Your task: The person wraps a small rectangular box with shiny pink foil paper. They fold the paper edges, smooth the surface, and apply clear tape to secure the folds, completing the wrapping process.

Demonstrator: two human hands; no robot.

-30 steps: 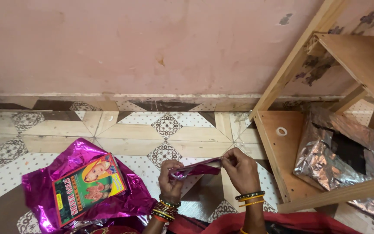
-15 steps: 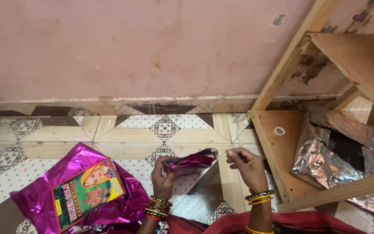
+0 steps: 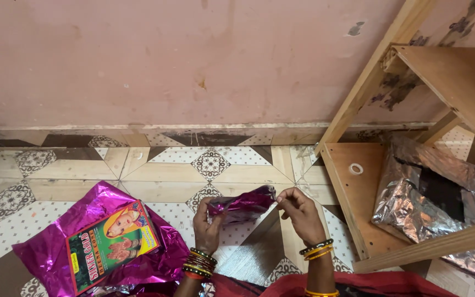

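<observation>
**Right hand back on the foil piece**

The magenta foil piece [image 3: 242,205] sits above the patterned tile floor [image 3: 160,176], right of the printed packet [image 3: 111,239]. Left hand [image 3: 207,223] grips its left end; right hand [image 3: 298,212], apart half a second ago, now pinches its right tip again.

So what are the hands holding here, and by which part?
A rolled magenta foil piece: the left hand grips its left end, and the right hand pinches its right end at the fingertips.
</observation>
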